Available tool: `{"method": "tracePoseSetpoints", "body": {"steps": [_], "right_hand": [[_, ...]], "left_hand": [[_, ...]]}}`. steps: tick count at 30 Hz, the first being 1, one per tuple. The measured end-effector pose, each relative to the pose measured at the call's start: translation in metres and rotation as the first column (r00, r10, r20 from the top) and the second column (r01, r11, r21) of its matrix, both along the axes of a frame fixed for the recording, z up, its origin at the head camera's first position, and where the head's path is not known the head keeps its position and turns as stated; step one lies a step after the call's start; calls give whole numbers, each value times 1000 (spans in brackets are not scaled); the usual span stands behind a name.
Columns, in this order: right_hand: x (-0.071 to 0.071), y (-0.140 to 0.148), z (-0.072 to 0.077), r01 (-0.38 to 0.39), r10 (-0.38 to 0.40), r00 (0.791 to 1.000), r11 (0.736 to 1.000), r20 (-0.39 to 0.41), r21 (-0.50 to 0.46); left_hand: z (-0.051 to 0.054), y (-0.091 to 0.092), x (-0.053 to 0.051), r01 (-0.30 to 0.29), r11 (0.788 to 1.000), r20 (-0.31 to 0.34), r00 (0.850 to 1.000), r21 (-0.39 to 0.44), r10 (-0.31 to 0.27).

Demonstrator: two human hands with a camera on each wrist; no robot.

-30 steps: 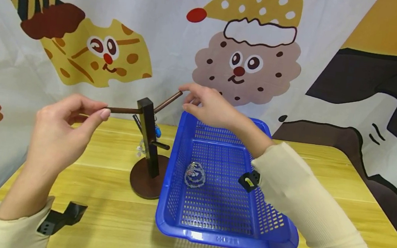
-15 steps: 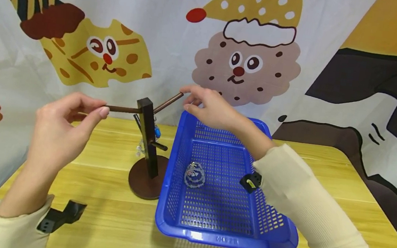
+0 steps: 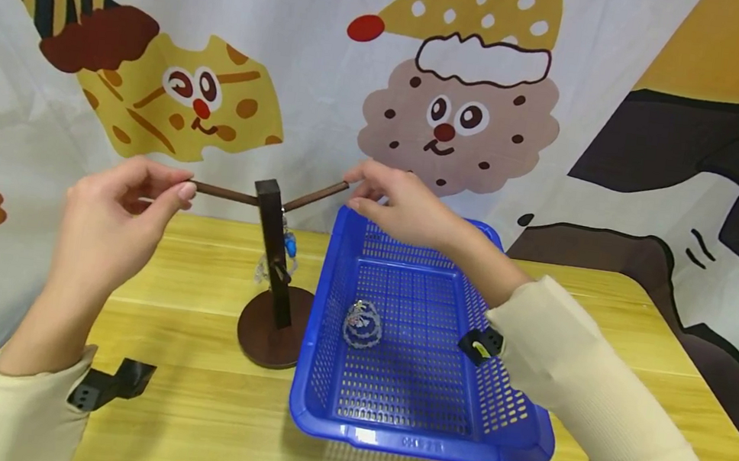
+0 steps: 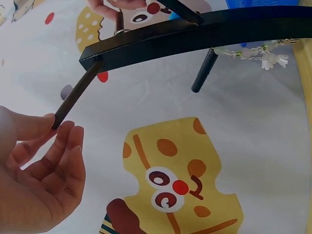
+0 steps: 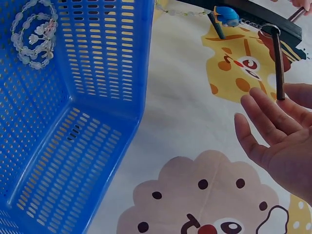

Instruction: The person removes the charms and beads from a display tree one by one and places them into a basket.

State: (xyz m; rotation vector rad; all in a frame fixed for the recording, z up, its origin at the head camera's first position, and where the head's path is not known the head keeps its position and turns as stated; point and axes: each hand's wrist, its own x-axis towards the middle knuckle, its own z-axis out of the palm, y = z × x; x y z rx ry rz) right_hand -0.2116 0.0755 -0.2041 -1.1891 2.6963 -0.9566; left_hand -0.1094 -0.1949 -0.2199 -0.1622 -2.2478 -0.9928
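Observation:
A dark wooden jewelry stand (image 3: 277,250) with pegs on its upright and a round base stands left of the basket. My left hand (image 3: 111,214) pinches the tip of its upper left peg (image 4: 75,95) between thumb and index finger. At the tip of the upper right peg (image 5: 279,66), my right hand (image 3: 400,203) holds on with thumb and index finger, the other fingers spread loosely. From that right peg a blue charm (image 5: 226,16) hangs by a ring and chain. A clear beaded bracelet (image 4: 248,52) with white flower charms hangs lower, partly hidden behind the upright.
A blue plastic basket (image 3: 415,444) sits to the right, close against the stand's base, under my right forearm. Clear beaded bracelets (image 3: 363,326) lie inside it. Behind the wooden table (image 3: 183,392) hangs a cartoon-printed cloth (image 3: 321,63).
The stand has turned on its base, its short lower peg swinging toward me. My left hand has shifted slightly left and up, my right hand slightly right, both still at the peg tips.

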Motion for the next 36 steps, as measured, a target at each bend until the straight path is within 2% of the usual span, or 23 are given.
{"method": "tracePoseSetpoints", "body": {"steps": [5, 9, 12, 18, 27, 31, 36], "right_hand": [[1, 2, 0, 2, -2, 1000, 1000, 5, -9], [1, 2, -1, 1, -1, 1000, 1000, -1, -10], [1, 2, -1, -3, 3, 1000, 1000, -6, -12], [1, 3, -2, 2, -2, 1000, 1000, -4, -13], [2, 2, -2, 5, -5, 1000, 1000, -8, -13], [2, 3, -2, 6, -7, 1000, 1000, -11, -16], [3, 4, -2, 2, -2, 1000, 1000, -8, -24]], "left_hand": [[-7, 3, 2, 4, 1000, 20, 1000, 6, -4], [-17, 6, 5, 3, 1000, 74, 997, -12, -2], [-25, 11, 6, 20, 999, 82, 996, -26, -18], [-39, 28, 10, 130, 989, 82, 989, -73, -124], [-48, 50, 14, 287, 954, 127, 953, -90, -274], [-51, 56, 14, 307, 948, 149, 945, -90, -292], [-54, 60, 12, 300, 950, 158, 945, -81, -285]]}}
